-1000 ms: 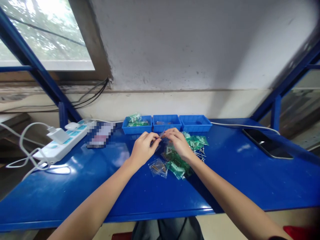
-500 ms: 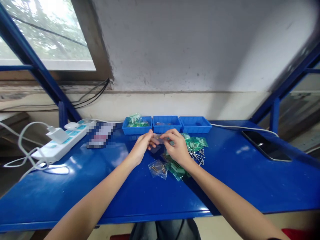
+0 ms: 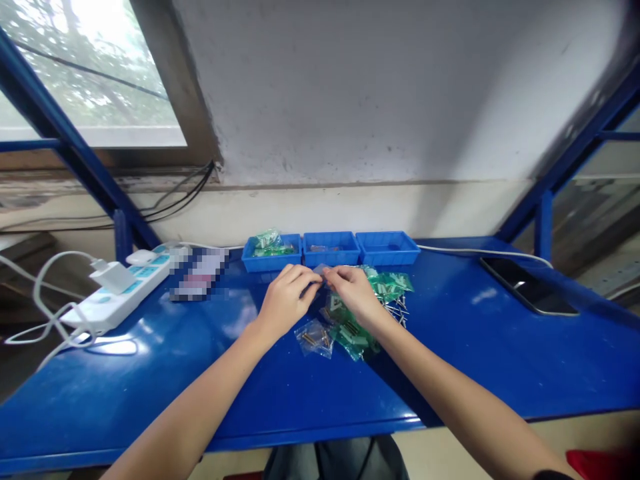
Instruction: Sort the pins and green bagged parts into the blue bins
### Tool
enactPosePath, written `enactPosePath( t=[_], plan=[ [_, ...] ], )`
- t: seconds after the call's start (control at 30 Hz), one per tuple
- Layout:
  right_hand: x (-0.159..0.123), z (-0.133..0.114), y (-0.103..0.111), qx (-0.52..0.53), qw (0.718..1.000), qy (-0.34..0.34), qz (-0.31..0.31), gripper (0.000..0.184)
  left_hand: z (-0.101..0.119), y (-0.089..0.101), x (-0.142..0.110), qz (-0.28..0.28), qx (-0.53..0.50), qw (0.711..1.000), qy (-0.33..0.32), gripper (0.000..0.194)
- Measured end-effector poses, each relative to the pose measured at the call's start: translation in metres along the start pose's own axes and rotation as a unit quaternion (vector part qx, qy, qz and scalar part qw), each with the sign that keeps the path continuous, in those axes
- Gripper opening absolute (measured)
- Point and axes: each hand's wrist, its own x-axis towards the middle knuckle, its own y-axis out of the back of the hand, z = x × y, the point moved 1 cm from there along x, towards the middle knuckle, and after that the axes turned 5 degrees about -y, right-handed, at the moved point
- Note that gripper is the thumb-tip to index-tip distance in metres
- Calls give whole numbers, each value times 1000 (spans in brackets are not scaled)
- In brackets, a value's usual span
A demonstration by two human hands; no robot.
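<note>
A small clear plastic bag [image 3: 320, 269] is pinched between my two hands; most of it is hidden by fingers. My left hand [image 3: 290, 297] closes on its left side, and my right hand [image 3: 353, 288] grips the right edge with thumb and forefinger. Below them on the table lies another clear bag [image 3: 315, 338] with brass-coloured screws or pins in it. Green printed packets [image 3: 354, 337] lie partly under my right wrist, and more green packets [image 3: 393, 285] sit beyond it. Loose silver screws or nails [image 3: 399, 310] are scattered to the right of my right hand.
Three blue trays stand along the wall: the left tray [image 3: 273, 265] holds green packets, the middle tray [image 3: 330, 257] a few small pieces, then the right tray [image 3: 387, 257]. A power strip [image 3: 120, 293] and a blurred-out flat item [image 3: 200, 273] are left; a phone [image 3: 527, 287] is right.
My left hand has turned palm-down, its fingers now curling over the bag. Both hands have drawn closer together, and less of the clear bag shows. The view has shifted slightly.
</note>
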Motion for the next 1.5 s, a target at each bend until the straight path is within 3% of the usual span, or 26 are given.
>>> enactPosePath(
  t=[0.1, 0.23, 0.3, 0.37, 0.43, 0.5, 0.57, 0.6, 0.63, 0.7, 0.77, 0.87, 1.0, 1.07, 1.17, 1.27, 1.33, 1.4, 1.5],
  plan=[
    [6, 0, 5, 26, 999, -15, 35, 27, -1, -1, 0, -26, 9, 999, 17, 12],
    [19, -20, 40, 77, 985, 10, 153, 20, -11, -1, -3, -95, 27, 987, 129, 14],
    [19, -39, 64, 133, 940, 102, 298, 18, -16, -1, -6, -142, 40, 976, 162, 21],
    [13, -61, 82, 112, 870, 245, 412, 20, -20, -1, -9, -180, 56, 968, 168, 28],
    [6, -77, 91, 39, 795, 349, 495, 19, -21, -2, -11, -200, 69, 964, 161, 29],
    [5, -81, 91, -58, 755, 382, 530, 19, -19, -3, -12, -200, 73, 964, 156, 23],
    [12, -71, 84, -196, 788, 351, 467, 20, -17, -3, -11, -190, 74, 967, 156, 12],
    [18, -61, 78, -265, 814, 323, 403, 20, -16, -2, -10, -185, 72, 968, 156, 7],
    [24, -50, 72, -351, 843, 280, 295, 20, -15, -1, -9, -178, 71, 969, 156, 6],
    [28, -27, 60, -403, 860, 243, 198, 17, -15, 1, -6, -157, 66, 973, 158, 10],
    [25, -11, 50, -420, 869, 216, 147, 20, -14, 5, -2, -126, 65, 976, 162, 11],
    [13, -4, 34, -362, 914, 160, 85, 35, -12, 10, 1, -64, 56, 981, 176, 13],
    [1, -5, 12, -159, 985, 24, -59, 51, -4, 10, 1, -15, 4, 987, 160, 14],
    [0, -5, 5, -59, 993, -31, -96, 45, 1, 8, 0, -27, -21, 994, 108, 15],
    [1, -3, 4, 35, 995, -61, -72, 27, 5, 5, 0, -47, -30, 998, 30, 18],
    [1, -2, 8, 13, 999, -27, -22, 19, 4, 3, 0, -58, -30, 997, 41, 19],
    [0, -3, 11, -77, 995, 61, 14, 19, 2, 2, 0, -58, -73, 990, 107, 22],
    [-4, -5, 11, -195, 962, 187, 28, 18, -1, 0, 1, -44, -170, 962, 207, 33],
    [-10, -7, 8, -328, 885, 330, 9, 21, -7, -2, 2, -12, -329, 880, 344, 56]
  ],
)
